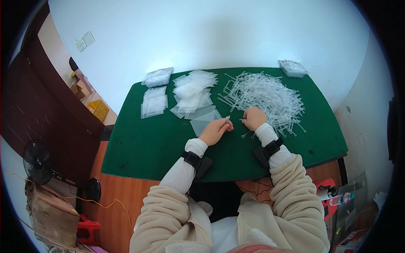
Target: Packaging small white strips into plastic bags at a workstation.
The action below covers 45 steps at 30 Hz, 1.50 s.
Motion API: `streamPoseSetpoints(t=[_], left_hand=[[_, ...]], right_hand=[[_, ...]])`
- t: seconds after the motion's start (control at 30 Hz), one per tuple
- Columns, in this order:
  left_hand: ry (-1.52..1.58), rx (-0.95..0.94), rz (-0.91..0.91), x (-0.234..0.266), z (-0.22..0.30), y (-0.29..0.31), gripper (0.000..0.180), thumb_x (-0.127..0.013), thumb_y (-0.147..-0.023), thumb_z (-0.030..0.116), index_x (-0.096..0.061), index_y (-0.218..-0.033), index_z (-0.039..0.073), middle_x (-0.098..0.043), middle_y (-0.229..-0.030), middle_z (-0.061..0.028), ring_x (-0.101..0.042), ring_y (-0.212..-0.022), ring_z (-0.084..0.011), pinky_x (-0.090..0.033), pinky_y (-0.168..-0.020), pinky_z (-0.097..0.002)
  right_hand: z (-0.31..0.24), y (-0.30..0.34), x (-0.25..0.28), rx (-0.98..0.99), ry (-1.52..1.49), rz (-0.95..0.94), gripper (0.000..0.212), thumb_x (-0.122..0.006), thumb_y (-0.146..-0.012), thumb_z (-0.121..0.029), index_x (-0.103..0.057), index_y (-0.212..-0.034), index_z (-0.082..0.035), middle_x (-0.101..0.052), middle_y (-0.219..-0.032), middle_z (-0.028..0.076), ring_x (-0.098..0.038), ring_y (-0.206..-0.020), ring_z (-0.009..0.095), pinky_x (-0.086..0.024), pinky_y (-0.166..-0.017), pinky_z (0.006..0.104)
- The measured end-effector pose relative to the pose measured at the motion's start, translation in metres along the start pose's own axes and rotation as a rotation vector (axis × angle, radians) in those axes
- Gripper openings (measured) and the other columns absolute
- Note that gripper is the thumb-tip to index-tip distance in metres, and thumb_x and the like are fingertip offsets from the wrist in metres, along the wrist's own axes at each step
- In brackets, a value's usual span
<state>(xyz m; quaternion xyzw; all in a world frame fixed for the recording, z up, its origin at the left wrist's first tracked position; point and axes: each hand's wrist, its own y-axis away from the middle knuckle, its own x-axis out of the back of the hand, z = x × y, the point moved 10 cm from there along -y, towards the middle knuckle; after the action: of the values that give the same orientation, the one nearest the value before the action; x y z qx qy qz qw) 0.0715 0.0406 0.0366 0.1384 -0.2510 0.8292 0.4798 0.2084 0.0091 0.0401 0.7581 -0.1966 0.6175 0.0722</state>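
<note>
My left hand is closed in a pinch above the green table, with a small clear plastic end poking up from its fingertips. Most of what it grips is hidden. Beside it, at the near left edge of a heap of clear plastic sticks with ringed ends, my right hand is closed too. A small clear tip shows at its fingers, too little to name. A flat clear plastic bag lies partly under my left hand. Loose clear bags spread out beyond it.
The green-covered table stands against a white wall. A neat row of filled bags lies left, behind it a stacked clear bundle. Another bundle sits at the far right corner. A black fan stands left.
</note>
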Motion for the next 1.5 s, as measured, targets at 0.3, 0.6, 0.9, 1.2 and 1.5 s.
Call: streamPoseSetpoints(t=[0.3, 0.6, 0.9, 1.2, 1.5], left_hand=[[-0.004, -0.008, 0.006, 0.0, 0.0, 0.0, 0.019, -0.041, -0.09, 0.011, -0.054, -0.093, -0.002, -0.062, -0.086, -0.0095, -0.06, -0.081, -0.0178, -0.046, -0.075, -0.0283], [0.316, 0.122, 0.279, 0.031, -0.038, 0.001, 0.02, -0.041, -0.091, 0.014, -0.052, -0.098, -0.001, -0.061, -0.091, -0.0107, -0.06, -0.083, -0.017, -0.047, -0.076, -0.0278], [0.511, 0.126, 0.182, 0.013, -0.035, -0.002, 0.019, -0.041, -0.091, 0.013, -0.052, -0.096, -0.002, -0.062, -0.09, -0.0103, -0.061, -0.078, -0.017, -0.047, -0.071, -0.0256], [0.769, 0.294, 0.39, 0.033, -0.048, 0.007, 0.022, -0.041, -0.092, 0.018, -0.05, -0.101, 0.0, -0.06, -0.096, -0.0109, -0.06, -0.084, -0.0189, -0.048, -0.076, -0.0287], [1.229, 0.218, 0.193, 0.01, -0.029, 0.0, 0.023, -0.041, -0.093, 0.019, -0.048, -0.107, 0.002, -0.057, -0.102, -0.0094, -0.057, -0.093, -0.019, -0.047, -0.084, -0.0327]], right_hand=[[-0.011, 0.0, 0.016, 0.132, -0.042, 0.227, 0.008, -0.06, -0.069, -0.016, -0.065, -0.069, -0.01, -0.062, -0.072, 0.01, -0.06, -0.071, 0.027, -0.047, -0.063, 0.0395], [-0.033, 0.009, 0.038, 0.319, -0.707, 0.339, 0.018, -0.052, -0.075, -0.003, -0.056, -0.092, -0.002, -0.055, -0.066, 0.006, -0.052, -0.056, 0.015, -0.042, -0.054, 0.0274], [-0.044, 0.01, 0.023, 0.388, -0.911, 0.147, 0.014, -0.055, -0.077, -0.002, -0.055, -0.091, -0.002, -0.057, -0.068, 0.005, -0.056, -0.061, 0.01, -0.043, -0.055, 0.0249], [-0.036, 0.031, 0.072, 0.51, -0.999, 0.601, 0.009, -0.061, -0.074, 0.002, -0.058, -0.08, -0.003, -0.06, -0.075, 0.005, -0.059, -0.065, 0.012, -0.045, -0.058, 0.0224], [-0.081, 0.073, 0.096, 0.799, -0.529, 0.776, 0.01, -0.066, -0.067, -0.003, -0.061, -0.074, -0.009, -0.061, -0.077, 0.004, -0.06, -0.067, 0.022, -0.048, -0.058, 0.0288]])
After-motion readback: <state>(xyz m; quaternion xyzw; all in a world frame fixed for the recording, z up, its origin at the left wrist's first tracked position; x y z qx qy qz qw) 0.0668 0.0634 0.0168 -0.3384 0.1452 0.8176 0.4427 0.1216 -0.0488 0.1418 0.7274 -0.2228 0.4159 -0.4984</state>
